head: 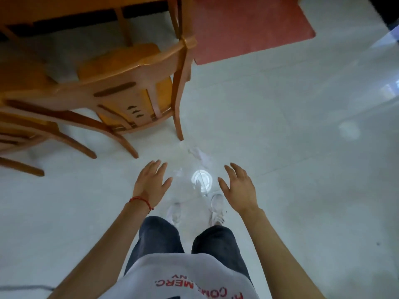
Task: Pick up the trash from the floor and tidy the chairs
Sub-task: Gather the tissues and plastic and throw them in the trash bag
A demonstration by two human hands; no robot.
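A crumpled white piece of trash [199, 155] lies on the pale tiled floor [280, 147], just beyond the rear right leg of a wooden chair [133, 83]. A second small white scrap [178, 172] lies between my hands. My left hand [152, 183] and my right hand [238, 186] hover above the floor with fingers spread, holding nothing. Both are nearer to me than the crumpled trash. The chair stands with its back towards me, its seat partly under a wooden table [64, 9].
Another wooden chair [26, 134] stands at the left edge. A red mat [248, 26] lies on the floor beyond the table. A round lamp reflection [201, 180] shines on the tiles between my hands. My white shoes [217, 209] are below the hands.
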